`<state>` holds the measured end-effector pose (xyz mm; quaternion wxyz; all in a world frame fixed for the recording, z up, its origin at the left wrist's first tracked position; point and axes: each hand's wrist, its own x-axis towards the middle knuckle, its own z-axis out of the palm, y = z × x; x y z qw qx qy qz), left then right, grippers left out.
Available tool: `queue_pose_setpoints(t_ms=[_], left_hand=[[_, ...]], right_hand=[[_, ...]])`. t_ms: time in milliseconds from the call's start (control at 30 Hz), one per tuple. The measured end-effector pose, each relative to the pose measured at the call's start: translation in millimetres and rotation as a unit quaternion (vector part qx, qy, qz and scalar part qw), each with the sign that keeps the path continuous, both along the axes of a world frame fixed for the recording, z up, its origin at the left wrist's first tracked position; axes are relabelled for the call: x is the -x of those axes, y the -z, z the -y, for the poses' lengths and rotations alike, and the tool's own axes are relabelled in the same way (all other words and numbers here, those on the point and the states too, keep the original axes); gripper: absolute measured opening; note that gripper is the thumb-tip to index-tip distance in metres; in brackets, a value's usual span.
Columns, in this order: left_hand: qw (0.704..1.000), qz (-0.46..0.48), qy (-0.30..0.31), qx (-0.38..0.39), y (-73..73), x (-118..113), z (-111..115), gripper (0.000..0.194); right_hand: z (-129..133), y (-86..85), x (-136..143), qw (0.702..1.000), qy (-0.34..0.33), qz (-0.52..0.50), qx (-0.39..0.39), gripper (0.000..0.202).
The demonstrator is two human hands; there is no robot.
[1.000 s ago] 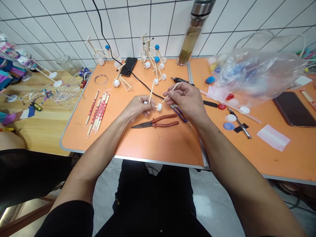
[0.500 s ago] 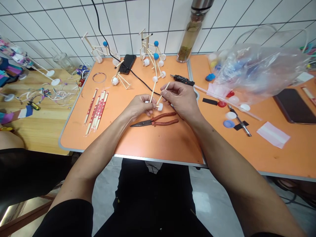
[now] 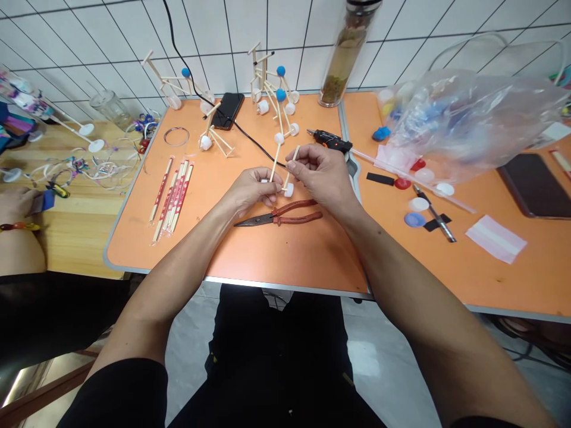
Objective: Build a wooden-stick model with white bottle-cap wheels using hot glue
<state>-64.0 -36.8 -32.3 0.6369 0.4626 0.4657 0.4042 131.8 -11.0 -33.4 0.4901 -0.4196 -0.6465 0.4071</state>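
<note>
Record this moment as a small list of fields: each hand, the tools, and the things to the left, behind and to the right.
Left hand: holds a part with a slanted stick; a white cap shows beside it
Right hand: pinches a second stick, its lower end near the cap; contact unclear
Tools: red-handled pliers nearer the camera; black glue gun beyond the right hand
Left: wrapped sticks
Behind: stick model with blue balls, bottle
Right: plastic bag

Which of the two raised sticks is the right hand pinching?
The right-side stick, its tip showing above the thumb of the right hand; the left-side stick instead rises from the left hand.
</note>
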Motion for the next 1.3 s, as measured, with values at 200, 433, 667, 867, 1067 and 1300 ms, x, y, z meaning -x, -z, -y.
queue_pose_setpoints(t_ms=[200, 433, 667, 867, 1067, 1300], left_hand=[[1.000, -0.004, 0.004, -0.002, 0.3, -1.4, 0.5, 0.013], [1.000, -0.002, 0.000, -0.002, -1.4, -2.8, 1.7, 0.014], [1.000, 0.000, -0.005, 0.001, -0.8, -4.3, 1.6, 0.012], [1.000, -0.001, -0.008, -0.001, 2.1, -3.6, -0.3, 0.014], [1.000, -0.007, -0.011, -0.002, 0.7, -4.6, 2.1, 0.014], [1.000, -0.006, -0.007, -0.019, 2.0, -4.2, 1.9, 0.014]], right_hand=[[-0.7, 1.6, 1.3, 1.000, -0.003, 0.004, 0.002, 0.044], [-1.0, 2.5, 0.7, 1.000, -0.002, 0.003, -0.010, 0.036], [-1.5, 1.5, 1.8, 1.000, 0.002, 0.007, -0.006, 0.027], [-1.2, 2.7, 2.2, 1.000, -0.008, -0.002, -0.003, 0.028], [-2.3, 3.0, 2.5, 1.000, -0.004, 0.006, 0.000, 0.029], [-3.1, 3.0, 2.4, 1.000, 0.002, 0.009, -0.003, 0.019]])
